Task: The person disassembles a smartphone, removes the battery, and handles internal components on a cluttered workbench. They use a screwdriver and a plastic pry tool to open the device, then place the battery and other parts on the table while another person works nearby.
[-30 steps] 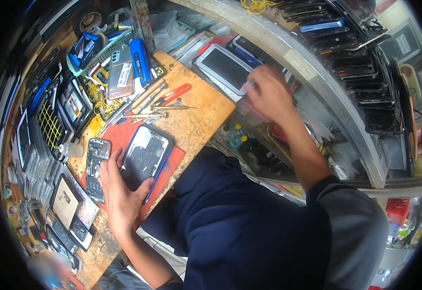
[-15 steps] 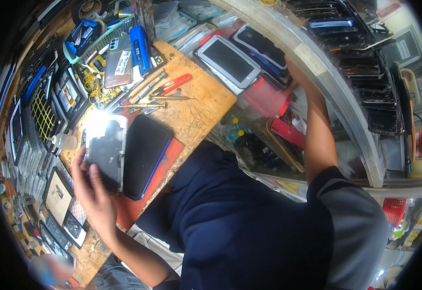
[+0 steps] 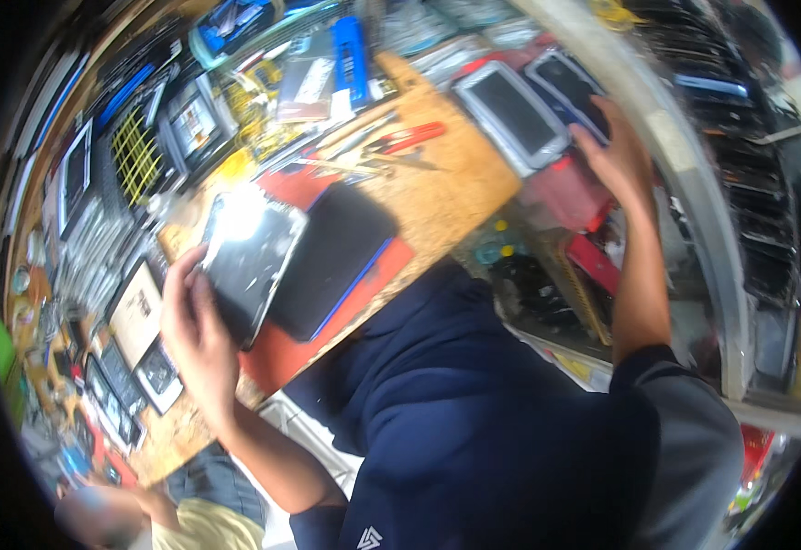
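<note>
Phone panel (image 3: 249, 257), glossy and dark, sits lifted off the tabletop (image 3: 437, 197), gripped in the left hand (image 3: 197, 325). The right hand (image 3: 616, 156) reaches among stacked phones (image 3: 515, 115), fingers spread; nothing looks picked there yet.

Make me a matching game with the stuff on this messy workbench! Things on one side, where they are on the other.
Things:
1. phone with shiny screen
2. red-handled tool
3. black pad
4. grey-framed tablet

Places:
A. lying on the red mat
B. held in the left hand
C. beside the right hand
D. on the wooden board

Pairs: 1-B, 2-D, 3-A, 4-C
</note>
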A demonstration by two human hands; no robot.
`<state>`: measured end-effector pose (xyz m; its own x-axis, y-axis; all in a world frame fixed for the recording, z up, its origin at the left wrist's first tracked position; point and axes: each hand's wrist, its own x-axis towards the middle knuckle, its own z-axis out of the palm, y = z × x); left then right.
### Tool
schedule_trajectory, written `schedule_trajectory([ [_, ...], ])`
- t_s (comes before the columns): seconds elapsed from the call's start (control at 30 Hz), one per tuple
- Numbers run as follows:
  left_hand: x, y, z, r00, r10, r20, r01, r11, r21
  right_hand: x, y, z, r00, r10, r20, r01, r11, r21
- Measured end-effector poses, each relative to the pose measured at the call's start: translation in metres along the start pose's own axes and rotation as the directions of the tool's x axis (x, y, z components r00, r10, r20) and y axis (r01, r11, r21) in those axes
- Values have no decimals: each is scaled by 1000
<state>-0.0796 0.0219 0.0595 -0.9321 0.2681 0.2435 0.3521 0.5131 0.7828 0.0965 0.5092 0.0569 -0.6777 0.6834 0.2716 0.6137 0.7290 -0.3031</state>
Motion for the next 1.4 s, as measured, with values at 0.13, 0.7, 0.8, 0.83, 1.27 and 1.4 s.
schedule_trajectory([
  [0.13, 1, 12, 8, 995, -62, 73, 58, 996, 62, -22, -52, 15, 920, -377, -105, 391, 873, 291],
  [0.7, -35, 11, 44, 968, 240, -78, -222, 957, 189, -60, -184, 73, 556, -820, -137, 709, 382, 593],
  [0.8, -55, 10, 24, 980, 95, -176, -62, 982, 181, -55, -192, 76, 532, -832, -157, 745, 371, 555],
  [0.83, -61, 9, 21, 984, 108, -143, -76, 974, 212, -54, -195, 78, 519, -838, -170, 758, 359, 545],
  [1.27, -79, 19, 40, 985, 143, 96, -172, 790, 589, -61, -201, 84, 450, -888, -96, 803, 356, 478],
  [1.4, -74, 18, 43, 987, 155, 30, -144, 808, 571, -62, -206, 84, 477, -877, -63, 786, 394, 477],
])
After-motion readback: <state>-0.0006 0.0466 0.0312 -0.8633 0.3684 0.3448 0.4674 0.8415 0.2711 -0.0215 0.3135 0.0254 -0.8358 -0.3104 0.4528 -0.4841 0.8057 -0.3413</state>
